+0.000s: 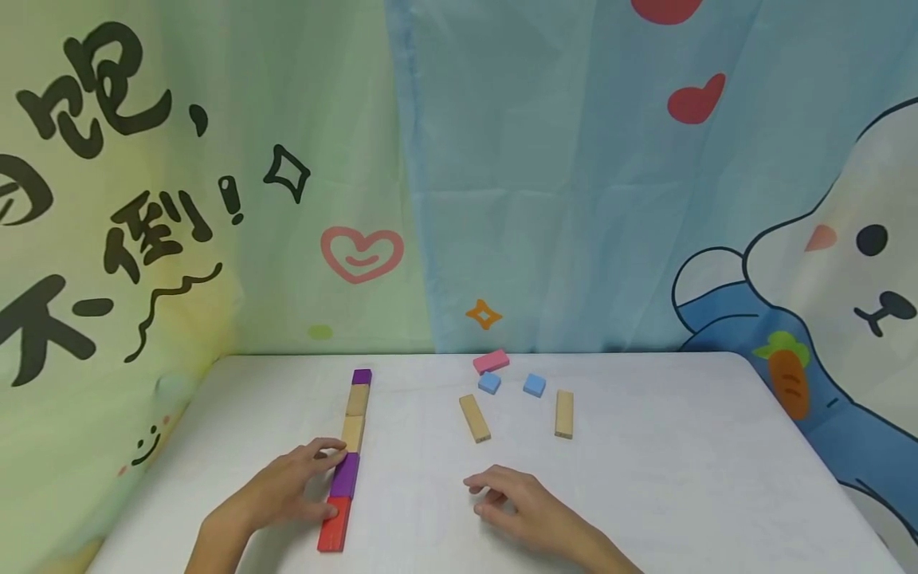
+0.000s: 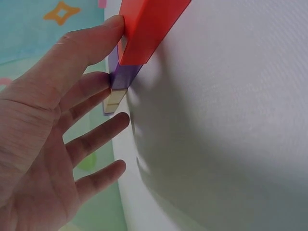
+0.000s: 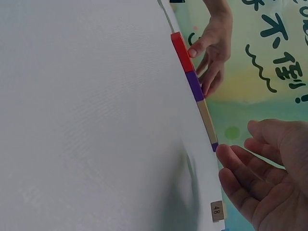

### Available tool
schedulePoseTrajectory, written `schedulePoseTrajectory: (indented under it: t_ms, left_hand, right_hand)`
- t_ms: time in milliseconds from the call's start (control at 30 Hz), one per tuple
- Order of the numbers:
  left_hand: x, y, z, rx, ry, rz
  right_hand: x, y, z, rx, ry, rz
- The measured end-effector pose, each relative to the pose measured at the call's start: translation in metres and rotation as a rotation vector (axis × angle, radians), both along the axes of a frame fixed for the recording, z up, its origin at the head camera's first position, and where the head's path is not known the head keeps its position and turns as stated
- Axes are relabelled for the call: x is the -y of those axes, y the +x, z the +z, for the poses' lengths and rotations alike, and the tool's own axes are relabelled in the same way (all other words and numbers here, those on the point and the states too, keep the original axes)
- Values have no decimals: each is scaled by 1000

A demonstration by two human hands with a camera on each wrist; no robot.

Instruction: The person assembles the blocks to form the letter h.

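Note:
A straight row of wooden blocks runs away from me on the left of the white table. Nearest is a red block, then a purple block, two plain wood blocks and a purple block at the far end. My left hand is at the row's left side, its thumb touching the red block and its fingertips at the purple one, fingers spread and fairly straight. Over the middle of the table my right hand holds nothing, its fingers loosely bent.
Beyond my right hand lie two plain wood blocks, a tilted one and a straighter one. Farther back are two small blue blocks and a pink block near the table's back edge. A printed curtain hangs behind.

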State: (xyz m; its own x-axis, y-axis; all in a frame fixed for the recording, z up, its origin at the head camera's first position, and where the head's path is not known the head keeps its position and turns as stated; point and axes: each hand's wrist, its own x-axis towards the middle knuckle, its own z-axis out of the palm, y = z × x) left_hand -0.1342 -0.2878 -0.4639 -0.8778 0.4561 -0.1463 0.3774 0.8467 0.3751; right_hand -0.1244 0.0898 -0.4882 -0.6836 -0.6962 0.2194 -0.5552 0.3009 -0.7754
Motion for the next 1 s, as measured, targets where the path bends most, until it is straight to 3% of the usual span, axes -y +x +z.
schedulePoseTrajectory:
  t_ms: [200,1000]
  left_hand:
    - [1,0,-1,1,18,5]
    - [2,1,-1,47,49,34]
  right_hand:
    - [-1,-1,3,44,11,-26]
    - [-15,-10,8,76,91,-160]
